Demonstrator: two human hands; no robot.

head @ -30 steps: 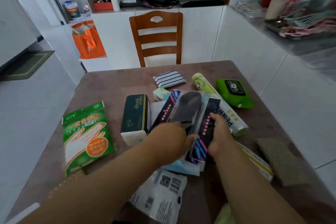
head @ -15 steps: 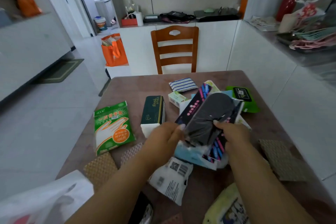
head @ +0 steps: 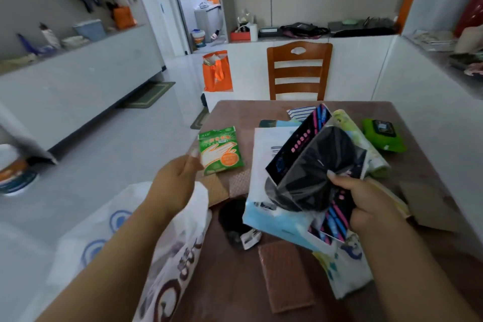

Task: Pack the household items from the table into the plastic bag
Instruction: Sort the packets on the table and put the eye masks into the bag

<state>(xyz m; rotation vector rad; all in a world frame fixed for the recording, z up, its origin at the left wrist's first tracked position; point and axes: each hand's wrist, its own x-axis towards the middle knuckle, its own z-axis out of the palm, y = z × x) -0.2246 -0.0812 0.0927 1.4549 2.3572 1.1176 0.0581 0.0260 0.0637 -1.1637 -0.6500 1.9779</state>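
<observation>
Now right hand [head: 371,204] clamps the sock packs [head: 311,165]; left hand [head: 175,180] hovers, fingers loose, over plastic bag [head: 162,256].

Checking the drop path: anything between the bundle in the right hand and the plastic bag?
Nothing visible blocks it. The right hand holds the packet bundle above the table; the plastic bag hangs off the table's left edge by the left hand. Whether its mouth is open is unclear.

Glossy clear film wraps the dark cloth sock pack [head: 311,165], catching light. The white plastic bag [head: 162,248] at seven o'clock looks thin, smooth and crinkled. The table [head: 235,117] shows a polished brown sheen, the woven mat [head: 286,276] at six o'clock looks rough, and the chair [head: 299,70] at twelve is varnished wood
</observation>
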